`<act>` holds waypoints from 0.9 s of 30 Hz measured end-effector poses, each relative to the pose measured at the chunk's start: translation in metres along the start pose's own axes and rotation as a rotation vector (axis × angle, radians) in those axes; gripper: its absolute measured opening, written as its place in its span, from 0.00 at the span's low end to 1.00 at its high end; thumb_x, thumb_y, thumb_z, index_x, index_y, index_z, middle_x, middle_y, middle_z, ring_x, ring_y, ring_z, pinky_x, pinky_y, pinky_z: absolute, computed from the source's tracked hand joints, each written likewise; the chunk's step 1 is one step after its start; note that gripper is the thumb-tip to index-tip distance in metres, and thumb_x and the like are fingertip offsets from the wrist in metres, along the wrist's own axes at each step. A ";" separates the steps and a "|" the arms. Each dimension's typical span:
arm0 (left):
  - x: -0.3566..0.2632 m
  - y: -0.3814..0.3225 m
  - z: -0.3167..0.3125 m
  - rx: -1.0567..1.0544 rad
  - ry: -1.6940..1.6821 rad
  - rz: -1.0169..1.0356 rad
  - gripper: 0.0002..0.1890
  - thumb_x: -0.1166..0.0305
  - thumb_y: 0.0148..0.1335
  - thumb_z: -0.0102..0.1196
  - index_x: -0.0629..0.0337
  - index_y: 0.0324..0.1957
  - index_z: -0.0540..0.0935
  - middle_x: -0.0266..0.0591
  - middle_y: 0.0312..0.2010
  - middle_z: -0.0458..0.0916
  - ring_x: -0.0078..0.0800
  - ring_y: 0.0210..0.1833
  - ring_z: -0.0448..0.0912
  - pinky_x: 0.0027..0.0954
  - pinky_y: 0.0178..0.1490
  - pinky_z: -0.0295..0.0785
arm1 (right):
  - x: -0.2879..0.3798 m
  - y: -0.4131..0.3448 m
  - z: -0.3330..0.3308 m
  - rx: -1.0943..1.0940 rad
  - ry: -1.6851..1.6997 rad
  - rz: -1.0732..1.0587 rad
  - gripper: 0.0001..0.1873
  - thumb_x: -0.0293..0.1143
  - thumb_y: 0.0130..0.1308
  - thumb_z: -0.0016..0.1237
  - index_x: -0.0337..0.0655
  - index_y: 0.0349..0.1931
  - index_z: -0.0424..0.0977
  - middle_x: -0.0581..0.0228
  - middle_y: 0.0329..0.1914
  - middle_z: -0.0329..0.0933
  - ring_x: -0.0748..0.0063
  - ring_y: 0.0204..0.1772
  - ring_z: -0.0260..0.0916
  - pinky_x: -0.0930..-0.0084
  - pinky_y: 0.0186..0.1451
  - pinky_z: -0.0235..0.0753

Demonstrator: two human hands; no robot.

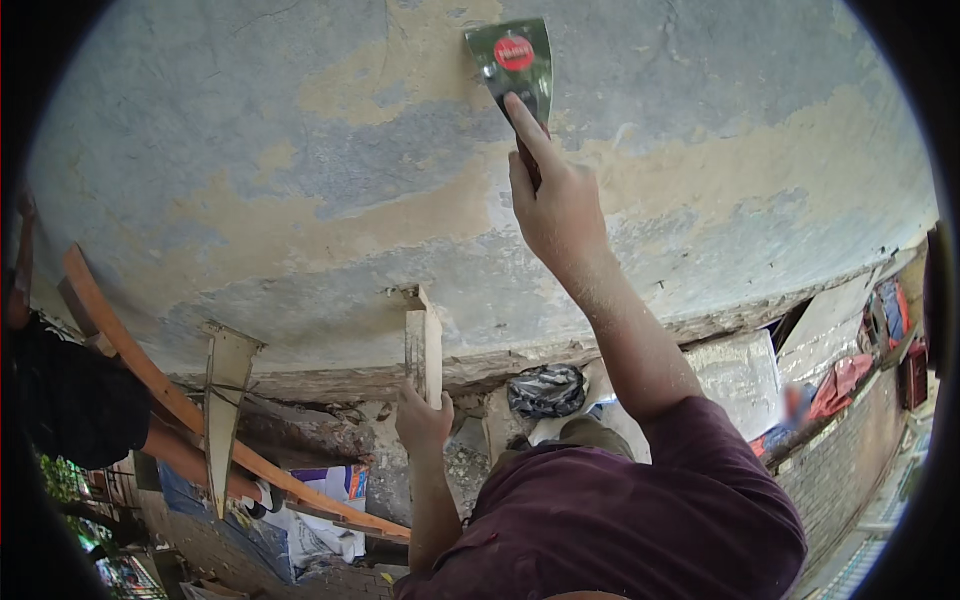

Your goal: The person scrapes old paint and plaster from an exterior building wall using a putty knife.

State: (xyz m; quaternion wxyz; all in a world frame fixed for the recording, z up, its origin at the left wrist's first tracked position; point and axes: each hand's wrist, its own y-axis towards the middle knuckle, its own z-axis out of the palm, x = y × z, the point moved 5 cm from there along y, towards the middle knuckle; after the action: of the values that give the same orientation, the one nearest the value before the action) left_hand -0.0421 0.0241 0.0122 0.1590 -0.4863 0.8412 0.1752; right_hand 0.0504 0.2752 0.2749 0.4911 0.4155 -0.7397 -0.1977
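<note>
My right hand [562,206] grips a wide-bladed putty knife [534,82] by its dark reddish handle, with the index finger stretched along the back of the blade. A round red sticker with writing is on the metal. The blade's wide edge lies at the wall [405,180], where grey-blue paint is patchy and cream-coloured areas show through. Pale dust speckles my right forearm. Lower down, my left hand [423,421] is closed around a pale, worn bracket [425,349] that juts from the wall.
Another bracket [227,405] projects at left, beside a long orange-brown plank [135,345]. A person in dark shorts [82,397] is at the far left, one arm raised to the wall. Below lie a black plastic bag [547,390], sacks [322,536] and a brick-paved floor [847,450].
</note>
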 end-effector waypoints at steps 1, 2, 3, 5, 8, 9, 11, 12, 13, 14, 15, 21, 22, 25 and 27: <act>0.001 0.000 0.000 0.004 -0.010 -0.008 0.32 0.58 0.49 0.59 0.69 0.52 0.66 0.61 0.43 0.74 0.57 0.44 0.76 0.48 0.44 0.73 | 0.004 0.000 -0.005 0.010 -0.023 0.001 0.29 0.25 0.63 0.42 0.57 0.66 0.59 0.46 0.22 0.74 0.49 0.21 0.72 0.58 0.26 0.71; 0.003 0.000 0.000 0.009 -0.019 -0.015 0.33 0.57 0.49 0.59 0.69 0.52 0.66 0.61 0.43 0.74 0.57 0.44 0.76 0.48 0.45 0.73 | 0.005 -0.001 -0.008 0.020 -0.046 0.003 0.29 0.25 0.63 0.42 0.57 0.66 0.59 0.46 0.23 0.75 0.49 0.21 0.73 0.57 0.26 0.71; 0.007 -0.001 -0.001 0.007 -0.015 -0.006 0.33 0.57 0.49 0.59 0.69 0.52 0.66 0.61 0.43 0.74 0.57 0.44 0.76 0.48 0.45 0.73 | -0.001 -0.013 -0.008 0.011 -0.045 0.008 0.29 0.25 0.63 0.42 0.57 0.66 0.59 0.46 0.23 0.75 0.49 0.21 0.73 0.57 0.26 0.71; 0.011 -0.003 0.006 -0.023 0.004 -0.004 0.34 0.58 0.49 0.60 0.63 0.56 0.64 0.62 0.45 0.73 0.58 0.46 0.75 0.50 0.46 0.72 | -0.034 -0.042 -0.004 0.013 -0.021 0.051 0.28 0.26 0.64 0.42 0.55 0.65 0.60 0.46 0.21 0.74 0.48 0.21 0.72 0.55 0.27 0.69; 0.004 -0.001 0.006 -0.018 -0.008 0.018 0.35 0.58 0.49 0.60 0.63 0.57 0.63 0.61 0.46 0.72 0.58 0.46 0.75 0.50 0.47 0.72 | -0.029 -0.014 -0.011 -0.019 -0.041 0.009 0.27 0.27 0.65 0.41 0.54 0.65 0.59 0.46 0.18 0.71 0.47 0.20 0.71 0.54 0.26 0.68; 0.000 -0.002 0.006 0.026 -0.017 -0.004 0.35 0.57 0.49 0.60 0.63 0.57 0.64 0.61 0.46 0.72 0.58 0.47 0.75 0.50 0.47 0.72 | -0.018 -0.001 -0.018 -0.008 -0.041 0.020 0.27 0.28 0.65 0.41 0.54 0.65 0.59 0.46 0.18 0.71 0.47 0.20 0.71 0.54 0.26 0.68; -0.002 -0.003 0.005 0.033 -0.013 0.005 0.35 0.57 0.49 0.60 0.63 0.57 0.63 0.61 0.47 0.72 0.58 0.47 0.75 0.50 0.48 0.71 | -0.005 0.006 -0.028 0.009 -0.063 0.035 0.27 0.28 0.65 0.41 0.55 0.65 0.59 0.45 0.17 0.71 0.46 0.21 0.70 0.52 0.26 0.68; 0.001 -0.005 0.002 0.036 -0.004 0.013 0.36 0.57 0.49 0.60 0.64 0.57 0.63 0.61 0.47 0.72 0.58 0.47 0.74 0.50 0.48 0.71 | -0.005 -0.002 -0.029 0.053 -0.074 0.064 0.27 0.28 0.65 0.41 0.56 0.65 0.59 0.45 0.17 0.71 0.45 0.21 0.70 0.52 0.27 0.68; 0.005 -0.005 0.002 0.034 0.000 0.015 0.36 0.57 0.49 0.60 0.64 0.57 0.63 0.61 0.47 0.72 0.58 0.47 0.74 0.50 0.48 0.71 | -0.006 -0.009 -0.029 0.091 -0.087 0.091 0.27 0.28 0.65 0.41 0.57 0.65 0.59 0.45 0.17 0.71 0.45 0.21 0.70 0.52 0.27 0.68; 0.012 -0.006 0.002 0.023 -0.002 0.016 0.36 0.57 0.49 0.60 0.64 0.57 0.63 0.61 0.47 0.72 0.58 0.48 0.74 0.50 0.48 0.71 | -0.010 -0.020 -0.023 0.088 -0.084 0.093 0.27 0.28 0.65 0.41 0.57 0.65 0.59 0.45 0.17 0.71 0.45 0.21 0.70 0.52 0.27 0.68; 0.008 -0.005 0.005 0.007 -0.016 0.026 0.36 0.58 0.49 0.61 0.65 0.57 0.63 0.61 0.47 0.72 0.57 0.48 0.74 0.50 0.48 0.71 | -0.021 -0.028 -0.020 0.054 -0.088 0.067 0.27 0.28 0.65 0.41 0.57 0.66 0.59 0.45 0.17 0.71 0.45 0.21 0.71 0.53 0.27 0.69; 0.005 -0.008 0.002 -0.018 0.029 0.091 0.36 0.57 0.48 0.61 0.68 0.55 0.64 0.61 0.44 0.71 0.57 0.46 0.74 0.49 0.47 0.72 | -0.018 -0.025 -0.031 0.156 -0.167 0.153 0.28 0.27 0.65 0.42 0.57 0.66 0.59 0.44 0.19 0.72 0.45 0.23 0.73 0.56 0.28 0.70; 0.003 -0.011 0.003 -0.014 0.031 0.086 0.36 0.57 0.48 0.61 0.68 0.55 0.64 0.61 0.44 0.71 0.57 0.46 0.74 0.49 0.47 0.72 | -0.018 -0.026 -0.034 0.160 -0.155 0.153 0.28 0.25 0.64 0.43 0.55 0.65 0.60 0.41 0.22 0.73 0.46 0.25 0.74 0.58 0.28 0.69; -0.003 -0.005 0.002 -0.039 -0.004 0.125 0.36 0.57 0.48 0.61 0.69 0.55 0.64 0.61 0.45 0.70 0.57 0.47 0.73 0.49 0.47 0.72 | -0.033 -0.035 -0.021 0.120 -0.128 0.097 0.28 0.26 0.64 0.43 0.56 0.65 0.60 0.43 0.20 0.73 0.46 0.24 0.73 0.58 0.28 0.69; -0.003 -0.001 0.004 -0.027 0.004 0.114 0.35 0.58 0.48 0.61 0.69 0.54 0.64 0.61 0.45 0.70 0.57 0.47 0.73 0.49 0.47 0.71 | -0.030 -0.017 -0.017 0.100 -0.140 0.085 0.28 0.27 0.64 0.42 0.56 0.66 0.58 0.46 0.17 0.71 0.46 0.22 0.72 0.55 0.27 0.69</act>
State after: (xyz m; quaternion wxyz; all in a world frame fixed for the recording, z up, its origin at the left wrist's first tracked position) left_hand -0.0395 0.0280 0.0103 0.1404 -0.4401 0.8653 0.1944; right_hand 0.0774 0.2920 0.2536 0.4249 0.3930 -0.7981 -0.1679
